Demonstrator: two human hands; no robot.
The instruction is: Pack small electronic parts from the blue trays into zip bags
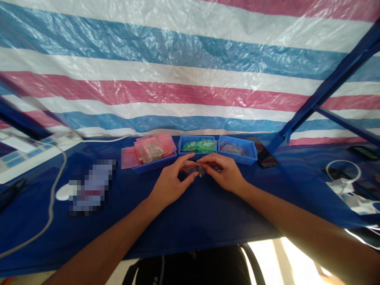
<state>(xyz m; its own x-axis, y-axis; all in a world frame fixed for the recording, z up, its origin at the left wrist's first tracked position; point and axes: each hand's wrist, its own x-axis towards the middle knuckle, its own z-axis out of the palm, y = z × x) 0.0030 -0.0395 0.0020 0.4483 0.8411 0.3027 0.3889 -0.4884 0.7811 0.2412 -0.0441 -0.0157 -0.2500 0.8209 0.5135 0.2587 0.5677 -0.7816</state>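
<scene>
In front of the bins, my left hand [170,180] and my right hand [225,171] meet over the table. Between their fingertips is a small clear plastic bag [201,171] with something dark and shiny in it, too small to make out. The right thumb and fingers pinch it from one side. My left thumb presses at its other side while the left index finger points away from the bag. Just beyond the hands stand a blue bin [197,139] of green bags and a blue bin [248,159] of clear bags.
Pink bags [154,149] overfill another blue bin [154,164] at the left. A phone [265,153] lies right of the bins. Leftward are a white mouse [67,192], a cable [51,213] and a keyboard [35,154]. Striped sheeting [190,71] closes off the back.
</scene>
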